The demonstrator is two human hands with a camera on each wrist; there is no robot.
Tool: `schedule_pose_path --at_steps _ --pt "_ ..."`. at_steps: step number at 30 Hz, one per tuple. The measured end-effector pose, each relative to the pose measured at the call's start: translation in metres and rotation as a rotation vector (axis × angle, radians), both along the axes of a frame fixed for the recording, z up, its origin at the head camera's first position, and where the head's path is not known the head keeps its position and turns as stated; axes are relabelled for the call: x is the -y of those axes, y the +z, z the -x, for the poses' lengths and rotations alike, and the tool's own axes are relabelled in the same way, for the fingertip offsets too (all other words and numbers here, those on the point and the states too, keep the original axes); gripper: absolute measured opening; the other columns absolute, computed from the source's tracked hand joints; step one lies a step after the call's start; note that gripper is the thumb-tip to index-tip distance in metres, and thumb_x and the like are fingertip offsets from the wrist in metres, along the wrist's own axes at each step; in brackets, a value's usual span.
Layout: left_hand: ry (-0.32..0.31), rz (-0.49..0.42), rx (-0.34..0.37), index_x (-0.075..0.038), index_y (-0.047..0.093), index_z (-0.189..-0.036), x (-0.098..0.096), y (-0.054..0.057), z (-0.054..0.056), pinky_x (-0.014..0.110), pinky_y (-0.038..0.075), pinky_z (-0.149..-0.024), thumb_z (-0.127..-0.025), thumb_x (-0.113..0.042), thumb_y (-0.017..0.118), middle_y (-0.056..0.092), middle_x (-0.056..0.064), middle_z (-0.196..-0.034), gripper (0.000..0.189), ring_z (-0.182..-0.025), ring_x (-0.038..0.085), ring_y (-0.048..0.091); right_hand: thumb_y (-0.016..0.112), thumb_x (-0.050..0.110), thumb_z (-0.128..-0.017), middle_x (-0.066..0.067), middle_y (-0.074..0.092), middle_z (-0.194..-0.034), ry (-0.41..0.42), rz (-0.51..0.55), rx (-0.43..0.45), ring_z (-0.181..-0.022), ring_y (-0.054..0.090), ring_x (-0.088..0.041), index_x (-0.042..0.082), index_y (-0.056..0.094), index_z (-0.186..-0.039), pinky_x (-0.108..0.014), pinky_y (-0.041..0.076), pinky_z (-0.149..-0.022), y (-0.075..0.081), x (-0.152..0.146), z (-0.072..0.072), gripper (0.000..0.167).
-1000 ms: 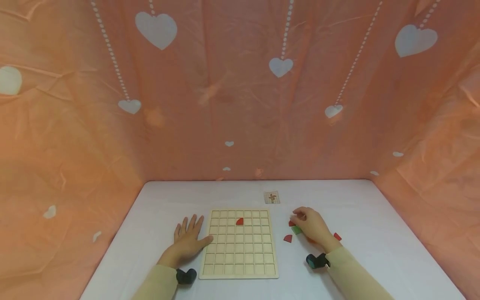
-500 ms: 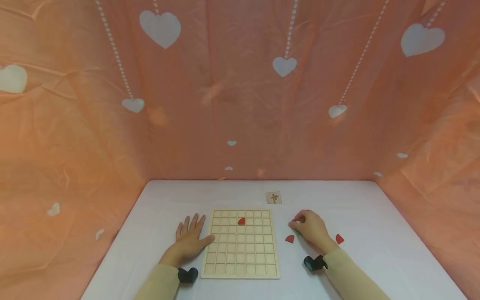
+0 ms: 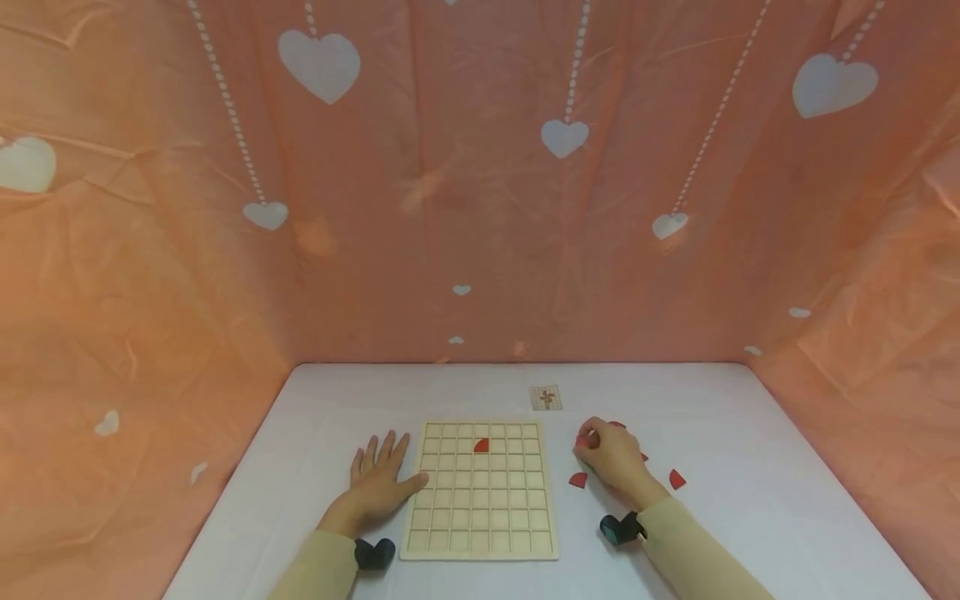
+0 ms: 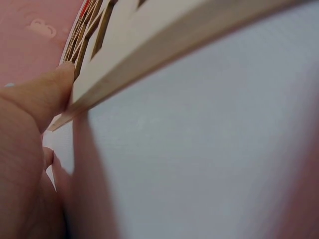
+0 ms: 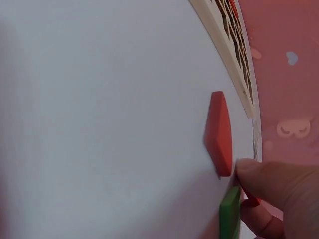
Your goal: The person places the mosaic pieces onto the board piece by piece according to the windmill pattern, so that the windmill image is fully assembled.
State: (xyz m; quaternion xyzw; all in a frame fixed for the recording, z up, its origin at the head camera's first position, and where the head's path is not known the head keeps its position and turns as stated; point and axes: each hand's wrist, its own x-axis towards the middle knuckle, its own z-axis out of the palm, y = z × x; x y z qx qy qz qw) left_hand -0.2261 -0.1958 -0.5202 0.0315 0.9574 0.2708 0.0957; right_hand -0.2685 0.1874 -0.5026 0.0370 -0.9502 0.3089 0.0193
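Observation:
My left hand lies flat with its fingers spread, left of a wooden grid board. Its thumb rests on the board's left edge, seen close up in the left wrist view. One red quarter-circle piece sits in a cell near the board's top. To the right of the board, my right hand pinches another red piece between thumb and finger, low over the table. Close by in the right wrist view are a loose red piece and a green piece, which the hand mostly covers in the head view.
A small card printed with a gridded pattern lies behind the board. More red pieces lie around the right hand, one of them beyond the wrist. A peach cloth with hearts surrounds the white table.
The right hand has shifted slightly left and its fingers have closed on a red piece. Red pieces behind that hand have come into sight. The left hand stays in place.

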Motion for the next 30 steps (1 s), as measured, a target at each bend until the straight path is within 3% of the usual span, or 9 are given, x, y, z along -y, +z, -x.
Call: schedule_pose_path --at_steps 9,15,22,30 --pt "0.012 -0.01 0.023 -0.007 0.019 -0.155 0.002 -0.006 0.001 0.057 -0.016 -0.11 -0.091 -0.058 0.055 0.003 0.022 -0.16 0.089 -0.143 0.043 -0.011 0.074 0.016 -0.087 0.001 0.063 -0.082 -0.013 0.024 0.029 -0.07 0.054 -0.017 0.016 0.065 -0.1 -0.03 0.05 -0.063 -0.007 0.009 -0.004 0.016" --pt "-0.003 0.004 0.001 -0.006 0.018 -0.155 0.004 -0.007 0.003 0.056 -0.016 -0.11 -0.092 -0.059 0.052 0.003 0.021 -0.16 0.089 -0.144 0.043 -0.011 0.069 0.015 -0.089 0.002 0.061 -0.079 0.004 0.084 -0.028 -0.063 0.053 -0.013 0.016 0.067 -0.102 -0.027 0.045 -0.053 -0.005 0.031 -0.004 0.013" --pt "-0.003 0.016 -0.003 -0.006 0.018 -0.155 0.003 -0.003 0.003 0.056 -0.016 -0.11 -0.093 -0.057 0.053 0.003 0.02 -0.16 0.088 -0.143 0.043 -0.012 0.067 0.015 -0.092 0.002 0.058 -0.078 0.133 0.236 0.014 -0.067 0.051 -0.014 0.015 0.066 -0.103 -0.028 0.043 -0.056 0.004 0.074 -0.013 0.012" --pt "-0.004 0.009 -0.001 -0.006 0.019 -0.154 0.001 -0.004 0.001 0.057 -0.014 -0.111 -0.092 -0.057 0.053 0.005 0.021 -0.16 0.088 -0.144 0.043 -0.01 0.066 0.015 -0.092 0.006 0.056 -0.074 0.286 0.269 -0.007 -0.065 0.05 -0.011 0.013 0.064 -0.103 -0.027 0.043 -0.058 -0.003 0.113 -0.02 0.011"
